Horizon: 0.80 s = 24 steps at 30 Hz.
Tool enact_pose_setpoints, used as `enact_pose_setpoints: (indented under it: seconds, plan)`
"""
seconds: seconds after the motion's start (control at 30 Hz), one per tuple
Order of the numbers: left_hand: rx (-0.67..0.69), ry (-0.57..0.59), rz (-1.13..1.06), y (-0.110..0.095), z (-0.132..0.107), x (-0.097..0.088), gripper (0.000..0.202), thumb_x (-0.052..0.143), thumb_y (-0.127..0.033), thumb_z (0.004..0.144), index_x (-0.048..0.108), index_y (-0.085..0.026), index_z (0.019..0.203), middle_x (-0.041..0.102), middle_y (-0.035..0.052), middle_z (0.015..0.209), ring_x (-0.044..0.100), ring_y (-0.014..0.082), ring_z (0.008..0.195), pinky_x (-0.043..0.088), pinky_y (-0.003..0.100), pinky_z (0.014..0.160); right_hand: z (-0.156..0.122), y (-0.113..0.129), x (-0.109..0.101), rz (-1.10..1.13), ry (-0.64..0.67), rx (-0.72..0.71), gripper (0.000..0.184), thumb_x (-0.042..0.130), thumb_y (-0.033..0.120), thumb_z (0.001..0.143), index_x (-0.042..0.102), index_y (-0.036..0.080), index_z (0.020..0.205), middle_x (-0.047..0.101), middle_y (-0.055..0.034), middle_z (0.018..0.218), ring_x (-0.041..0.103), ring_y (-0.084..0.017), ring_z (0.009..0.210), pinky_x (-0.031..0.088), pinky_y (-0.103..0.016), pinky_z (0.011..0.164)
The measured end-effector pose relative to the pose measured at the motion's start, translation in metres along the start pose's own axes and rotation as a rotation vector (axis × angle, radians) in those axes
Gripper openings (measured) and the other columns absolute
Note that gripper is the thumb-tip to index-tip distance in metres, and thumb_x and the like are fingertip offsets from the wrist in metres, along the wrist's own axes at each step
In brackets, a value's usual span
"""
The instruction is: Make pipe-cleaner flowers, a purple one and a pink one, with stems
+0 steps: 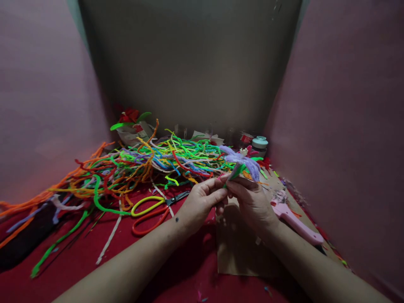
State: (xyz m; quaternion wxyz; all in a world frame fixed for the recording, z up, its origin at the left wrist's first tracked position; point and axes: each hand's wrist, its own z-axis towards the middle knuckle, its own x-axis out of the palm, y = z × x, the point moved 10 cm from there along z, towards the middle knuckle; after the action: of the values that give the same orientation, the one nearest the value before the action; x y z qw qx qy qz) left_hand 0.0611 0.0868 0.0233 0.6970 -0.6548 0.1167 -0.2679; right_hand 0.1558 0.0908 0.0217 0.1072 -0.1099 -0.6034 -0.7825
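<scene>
Both hands meet around a purple pipe-cleaner flower point(252, 167) with pale stamens at its centre and a green piece along its stem. My left hand point(205, 200) pinches the lower green stem between thumb and fingertips. Just below the bloom, my right hand point(251, 198) closes its fingers on the same stem. The fingers hide part of the stem. To the left of my left hand lie scissors point(151, 225) with one yellow and one red handle. Behind the hands spreads a tangled heap of coloured pipe cleaners point(189, 153).
A pink glue gun point(298, 223) rests at the right, over a sheet of cardboard point(240, 252). A jar with a light blue lid point(259, 142) stands at the back. Red cloth point(126, 269) covers the table, with pink walls on both sides.
</scene>
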Motion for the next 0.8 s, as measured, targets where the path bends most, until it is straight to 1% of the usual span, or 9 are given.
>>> enact_pose_setpoints:
  seconds: [0.1, 0.2, 0.33, 0.43, 0.6, 0.73, 0.8]
  plan:
    - [0.003, -0.108, 0.051, -0.002, -0.001, -0.008, 0.023, 0.066, -0.032, 0.076, 0.061, -0.012, 0.087, 0.057, -0.002, 0.063, 0.05, 0.0077, 0.051, 0.039, 0.021, 0.053, 0.001, 0.0, -0.004, 0.021, -0.034, 0.001, 0.011, 0.071, 0.026, 0.07, 0.074, 0.02, 0.079, 0.063, -0.0001, 0.071, 0.046, -0.014, 0.064, 0.036, -0.028, 0.06]
    - [0.01, -0.175, 0.063, -0.001, -0.002, -0.012, 0.02, 0.065, -0.031, 0.076, 0.06, -0.013, 0.081, 0.055, -0.0034, 0.06, 0.045, 0.0063, 0.05, 0.034, 0.02, 0.05, 0.001, 0.002, -0.006, 0.048, -0.057, -0.015, 0.01, 0.072, 0.025, 0.069, 0.073, 0.021, 0.078, 0.063, -0.0002, 0.075, 0.045, -0.013, 0.064, 0.036, -0.028, 0.059]
    - [0.011, -0.165, -0.024, 0.004, -0.002, -0.009, 0.019, 0.064, -0.031, 0.077, 0.057, -0.013, 0.075, 0.048, -0.0056, 0.057, 0.037, 0.0041, 0.048, 0.028, 0.019, 0.048, 0.002, 0.003, -0.004, 0.052, -0.042, -0.02, 0.008, 0.071, 0.024, 0.07, 0.072, 0.021, 0.077, 0.063, -0.0006, 0.075, 0.045, -0.013, 0.064, 0.036, -0.028, 0.058]
    - [0.01, -0.146, -0.071, 0.009, -0.001, -0.006, 0.019, 0.063, -0.031, 0.079, 0.056, -0.013, 0.074, 0.047, -0.0054, 0.058, 0.036, 0.0035, 0.048, 0.026, 0.018, 0.048, 0.002, 0.003, -0.003, 0.033, -0.039, -0.017, 0.007, 0.07, 0.024, 0.07, 0.072, 0.021, 0.076, 0.061, 0.0006, 0.07, 0.043, -0.013, 0.062, 0.034, -0.027, 0.057]
    - [-0.008, -0.151, -0.086, 0.012, -0.002, -0.007, 0.019, 0.064, -0.031, 0.077, 0.057, -0.014, 0.074, 0.048, -0.005, 0.059, 0.038, 0.0033, 0.048, 0.029, 0.018, 0.048, 0.001, -0.001, -0.006, 0.048, -0.054, 0.003, 0.007, 0.073, 0.025, 0.067, 0.072, 0.02, 0.073, 0.062, 0.0007, 0.069, 0.043, -0.012, 0.061, 0.034, -0.028, 0.057]
    - [-0.025, -0.17, -0.054, 0.011, -0.002, -0.008, 0.017, 0.064, -0.029, 0.077, 0.059, -0.013, 0.079, 0.056, -0.002, 0.064, 0.046, 0.0048, 0.051, 0.034, 0.018, 0.051, 0.001, -0.007, -0.005, 0.074, -0.055, 0.052, 0.008, 0.073, 0.025, 0.066, 0.071, 0.02, 0.071, 0.061, 0.0011, 0.065, 0.045, -0.013, 0.06, 0.035, -0.029, 0.058]
    - [-0.028, -0.158, -0.069, 0.012, -0.002, -0.008, 0.017, 0.063, -0.029, 0.078, 0.059, -0.012, 0.081, 0.059, -0.0002, 0.067, 0.047, 0.0049, 0.052, 0.035, 0.018, 0.05, 0.001, -0.009, -0.003, 0.088, -0.047, 0.075, 0.008, 0.073, 0.026, 0.066, 0.07, 0.019, 0.07, 0.061, 0.001, 0.064, 0.046, -0.014, 0.06, 0.035, -0.029, 0.058]
